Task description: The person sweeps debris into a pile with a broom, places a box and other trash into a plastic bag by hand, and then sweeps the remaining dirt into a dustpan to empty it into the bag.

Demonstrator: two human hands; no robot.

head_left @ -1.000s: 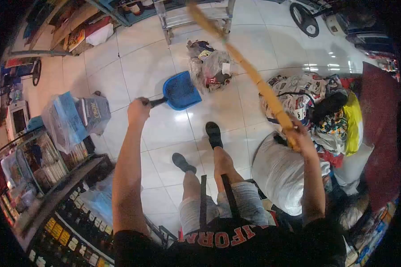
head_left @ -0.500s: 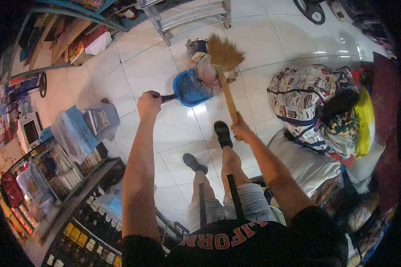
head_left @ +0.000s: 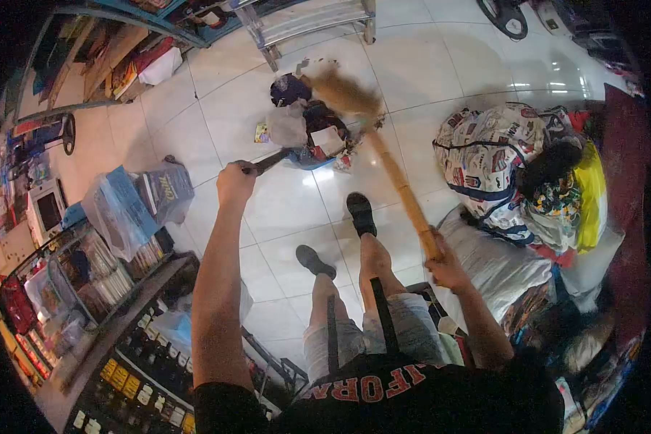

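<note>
My left hand (head_left: 236, 182) is closed round the dark handle of a blue dustpan (head_left: 309, 163). Rubbish heaped in and around the pan hides most of it. I make out a crumpled translucent plastic bag (head_left: 288, 126), a dark rounded bundle (head_left: 291, 89) and a whitish piece (head_left: 328, 140). My right hand (head_left: 447, 266) grips the long pale handle of a broom (head_left: 398, 177) near its end. The broom's straw head, smeared by motion, is at the far right side of the heap, with dark bits of dirt on the tiles around it.
A metal ladder's foot (head_left: 311, 32) stands beyond the heap. On the right, a patterned fabric bag (head_left: 484, 159) and a yellow bag (head_left: 592, 199) lie on a pale sack (head_left: 484, 249). Shelves with plastic-wrapped goods (head_left: 126, 210) line the left. My shoes (head_left: 362, 214) are on white tiles.
My right hand has slid back toward me and to the right along with the broom handle. The rubbish has shifted left and toward me, now covering most of the dustpan, whose handle has tilted.
</note>
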